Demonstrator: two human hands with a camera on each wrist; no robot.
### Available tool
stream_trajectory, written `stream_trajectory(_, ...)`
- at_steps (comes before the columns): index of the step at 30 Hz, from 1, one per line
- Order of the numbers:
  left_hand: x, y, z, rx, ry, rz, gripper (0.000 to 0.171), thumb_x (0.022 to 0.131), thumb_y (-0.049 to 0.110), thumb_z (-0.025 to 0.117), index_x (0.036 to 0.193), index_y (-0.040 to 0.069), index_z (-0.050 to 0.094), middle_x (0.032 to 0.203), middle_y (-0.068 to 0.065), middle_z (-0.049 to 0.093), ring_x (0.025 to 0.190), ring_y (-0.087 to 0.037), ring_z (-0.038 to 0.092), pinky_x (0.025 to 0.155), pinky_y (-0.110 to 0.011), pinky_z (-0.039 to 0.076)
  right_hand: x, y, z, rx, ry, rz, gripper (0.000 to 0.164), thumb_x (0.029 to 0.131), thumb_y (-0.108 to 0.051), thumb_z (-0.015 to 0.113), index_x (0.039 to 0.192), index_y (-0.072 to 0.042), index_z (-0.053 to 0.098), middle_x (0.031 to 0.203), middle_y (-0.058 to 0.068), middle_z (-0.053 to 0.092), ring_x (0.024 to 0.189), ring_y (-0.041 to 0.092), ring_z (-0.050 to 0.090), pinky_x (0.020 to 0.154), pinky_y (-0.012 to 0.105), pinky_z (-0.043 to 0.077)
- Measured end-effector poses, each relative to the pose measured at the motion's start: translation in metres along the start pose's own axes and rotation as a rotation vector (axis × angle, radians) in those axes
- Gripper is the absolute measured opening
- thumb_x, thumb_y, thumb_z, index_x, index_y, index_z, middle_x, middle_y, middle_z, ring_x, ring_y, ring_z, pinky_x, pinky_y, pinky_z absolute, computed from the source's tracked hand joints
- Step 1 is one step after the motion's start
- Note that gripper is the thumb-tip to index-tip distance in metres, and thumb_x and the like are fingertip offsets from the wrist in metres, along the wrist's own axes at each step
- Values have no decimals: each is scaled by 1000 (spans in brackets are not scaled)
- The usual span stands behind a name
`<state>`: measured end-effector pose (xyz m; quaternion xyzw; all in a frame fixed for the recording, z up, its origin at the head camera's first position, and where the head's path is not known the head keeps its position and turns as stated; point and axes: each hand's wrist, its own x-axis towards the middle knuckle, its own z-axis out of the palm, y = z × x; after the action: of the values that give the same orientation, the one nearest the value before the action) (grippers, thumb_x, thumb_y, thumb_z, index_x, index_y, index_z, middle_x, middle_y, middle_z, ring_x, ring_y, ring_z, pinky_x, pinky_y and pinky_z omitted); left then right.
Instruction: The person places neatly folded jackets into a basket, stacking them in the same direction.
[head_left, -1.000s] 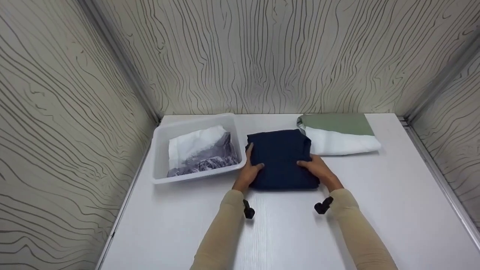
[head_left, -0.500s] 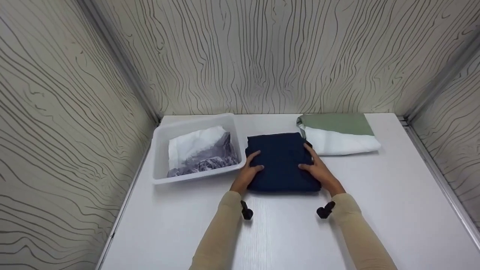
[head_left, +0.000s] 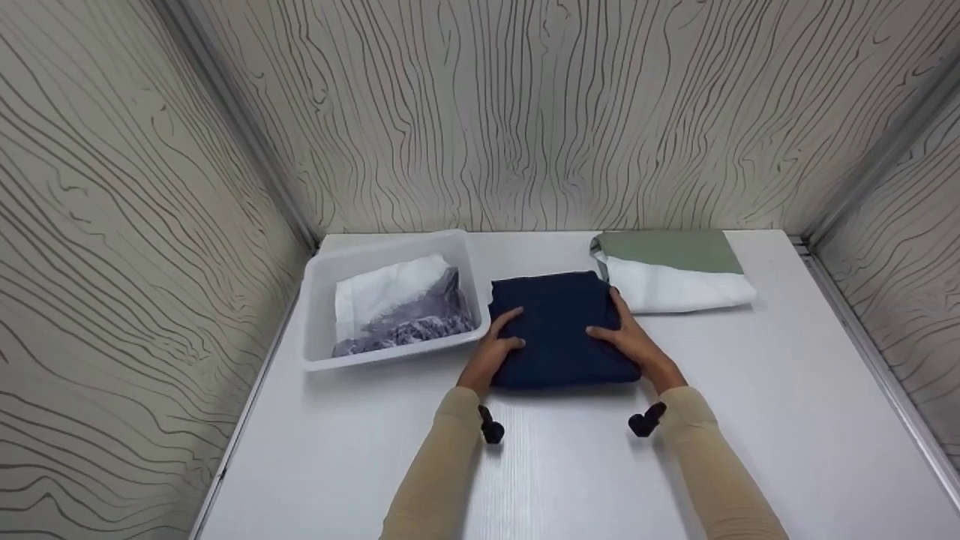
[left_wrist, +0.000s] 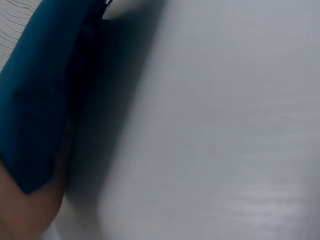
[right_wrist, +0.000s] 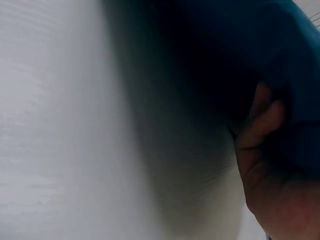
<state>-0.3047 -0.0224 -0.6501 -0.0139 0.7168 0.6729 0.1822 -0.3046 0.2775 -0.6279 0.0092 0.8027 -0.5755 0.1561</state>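
Note:
A folded navy cloth [head_left: 555, 330] spans the space between both hands in the head view. My left hand [head_left: 489, 356] grips its left side, with the thumb and one finger on top. On the right side my right hand [head_left: 636, 343] holds it, thumb over the top and another finger along the edge. The right wrist view shows fingers [right_wrist: 260, 127] curled under the cloth [right_wrist: 225, 45]. In the left wrist view the cloth's near corner [left_wrist: 30, 165] overhangs the left hand [left_wrist: 30, 210], and a dark shadow falls on the table beneath.
Just left of the cloth stands a white plastic bin [head_left: 313, 315], holding a folded white and purple-grey cloth [head_left: 394, 296]. A folded green and white cloth [head_left: 675, 251] lies at the back right of the white table [head_left: 570, 465]. Patterned walls [head_left: 517, 112] enclose the back and sides.
The navy cloth has come slightly toward the person. The left forefinger has moved from the cloth's edge onto its top, and a right finger now shows along the right edge.

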Motion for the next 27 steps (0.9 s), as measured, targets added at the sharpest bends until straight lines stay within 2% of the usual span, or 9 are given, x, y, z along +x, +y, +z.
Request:
stream_trajectory(4, -1, 1, 1, 14, -8, 8, 69, 87, 20, 72, 150, 46, 58, 177, -8, 25, 163, -35, 22, 131, -59, 19, -3, 3, 3, -35, 1, -89, 116, 100, -35, 75, 170, -33, -17, 178, 11, -21, 164, 44, -16, 129, 70, -3)
stream_trajectory(6, -1, 1, 1, 26, -7, 14, 69, 87, 19, 72, 149, 45, 59, 176, -8, 27, 163, -35, 24, 131, -59, 20, -4, 5, 4, -58, -5, -126, 114, 100, -33, 76, 170, -36, -13, 179, 10, -17, 165, 44, -14, 129, 71, -1)
stream_trajectory(9, -2, 1, 0, 31, -7, 21, 66, 86, 18, 72, 146, 45, 63, 175, -6, 32, 162, -34, 27, 130, -59, 22, -6, 6, 3, -60, -53, -142, 99, 102, -30, 74, 172, -38, 5, 181, 10, -7, 166, 44, -8, 129, 72, 1)
stream_trajectory(13, -3, 0, 0, 10, -19, 17, 59, 87, 18, 72, 141, 44, 68, 173, -4, 35, 162, -33, 26, 131, -57, 22, -5, 7, 0, -11, -128, -87, 77, 105, -29, 67, 170, -35, 27, 181, 13, 3, 166, 44, -1, 130, 70, 4)
stream_trajectory(15, -2, -1, 0, 5, -26, 11, 56, 90, 23, 73, 143, 42, 67, 174, -6, 35, 163, -34, 24, 131, -57, 22, -4, 9, -1, 13, -145, -51, 75, 107, -30, 65, 171, -32, 26, 181, 14, 0, 166, 45, -2, 131, 69, 5)
stream_trajectory(20, -1, -5, 0, 47, -24, 10, 62, 94, 27, 73, 153, 39, 58, 176, -9, 31, 165, -36, 19, 133, -58, 19, -2, 15, -1, 54, -132, 8, 85, 106, -26, 66, 173, -28, 15, 180, 14, -10, 165, 45, -10, 131, 68, 3)
stream_trajectory(24, -2, -7, 1, 76, -6, 18, 68, 93, 22, 75, 155, 40, 56, 176, -9, 29, 165, -35, 18, 133, -56, 18, -1, 18, -2, 76, -125, -10, 92, 102, -18, 70, 173, -24, 12, 180, 15, -11, 165, 45, -12, 131, 67, 0)
stream_trajectory(27, -2, -6, 2, 74, -1, 22, 71, 92, 20, 77, 156, 41, 54, 177, -10, 27, 166, -35, 18, 133, -56, 19, -2, 19, -4, 97, -131, -27, 96, 101, -15, 72, 174, -27, 10, 180, 14, -12, 165, 44, -13, 131, 67, -1)
